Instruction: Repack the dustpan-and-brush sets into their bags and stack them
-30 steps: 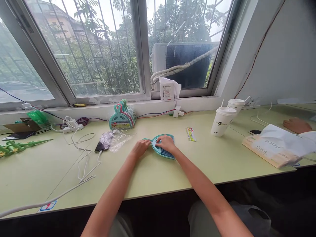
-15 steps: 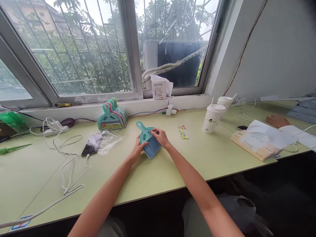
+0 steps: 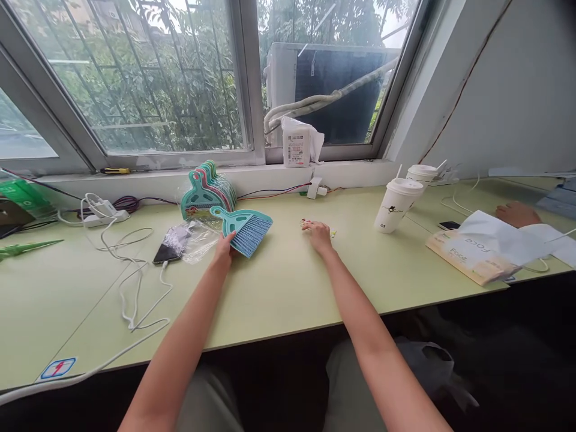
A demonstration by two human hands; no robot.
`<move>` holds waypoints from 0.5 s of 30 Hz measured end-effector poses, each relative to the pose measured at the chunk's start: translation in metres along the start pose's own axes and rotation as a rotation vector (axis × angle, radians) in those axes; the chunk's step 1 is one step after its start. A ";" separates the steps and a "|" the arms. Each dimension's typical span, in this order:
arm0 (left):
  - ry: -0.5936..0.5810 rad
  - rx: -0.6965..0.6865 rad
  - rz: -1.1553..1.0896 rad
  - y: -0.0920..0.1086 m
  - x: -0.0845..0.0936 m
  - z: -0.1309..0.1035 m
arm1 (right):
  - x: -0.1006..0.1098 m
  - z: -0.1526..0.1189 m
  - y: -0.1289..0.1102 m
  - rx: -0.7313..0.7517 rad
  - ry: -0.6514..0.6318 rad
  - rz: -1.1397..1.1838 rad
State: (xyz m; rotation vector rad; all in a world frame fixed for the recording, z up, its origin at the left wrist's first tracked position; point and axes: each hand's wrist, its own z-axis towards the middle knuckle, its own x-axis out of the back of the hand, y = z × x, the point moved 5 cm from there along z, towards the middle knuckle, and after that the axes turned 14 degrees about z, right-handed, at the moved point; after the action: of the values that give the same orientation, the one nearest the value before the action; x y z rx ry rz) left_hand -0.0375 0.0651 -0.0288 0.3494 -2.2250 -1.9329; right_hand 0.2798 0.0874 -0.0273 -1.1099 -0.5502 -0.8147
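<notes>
A teal mini dustpan with a blue-bristled hand brush nested in it is gripped at its near left edge by my left hand. The set is tilted, bristles toward me and handle pointing to the far left. My right hand is closed on a small printed label card over the table; the hand covers most of the card, leaving red and yellow bits visible at its sides. Behind my left hand stands a row of similar dustpan-and-brush sets in teal, pink and green.
A phone and clear plastic wrap lie left of my left hand, with white cables nearby. White lidded cups stand right. Beyond a tissue pack rests another person's hand. The table edge runs in front.
My right hand has let go of the dustpan set and moved right onto the label card, which has shifted left. My left hand has carried the set leftward and turned it.
</notes>
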 end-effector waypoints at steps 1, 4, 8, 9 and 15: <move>0.004 -0.007 -0.003 -0.001 0.000 0.001 | -0.001 -0.001 -0.003 0.005 0.022 -0.011; -0.004 -0.023 -0.012 -0.003 0.000 0.004 | -0.004 -0.001 0.001 -0.119 0.038 -0.025; -0.025 -0.013 -0.002 -0.005 -0.002 0.004 | -0.013 0.001 0.003 -0.142 -0.092 0.114; -0.028 -0.011 0.002 -0.005 -0.002 0.003 | -0.014 0.001 -0.001 -0.091 -0.116 0.155; -0.039 -0.027 -0.011 -0.005 -0.004 0.001 | -0.025 -0.006 -0.022 -0.071 -0.118 0.123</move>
State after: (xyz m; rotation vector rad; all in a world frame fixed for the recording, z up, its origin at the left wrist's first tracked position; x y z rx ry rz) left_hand -0.0340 0.0668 -0.0335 0.3234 -2.2233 -1.9900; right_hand 0.2472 0.0840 -0.0355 -1.2509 -0.5488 -0.6697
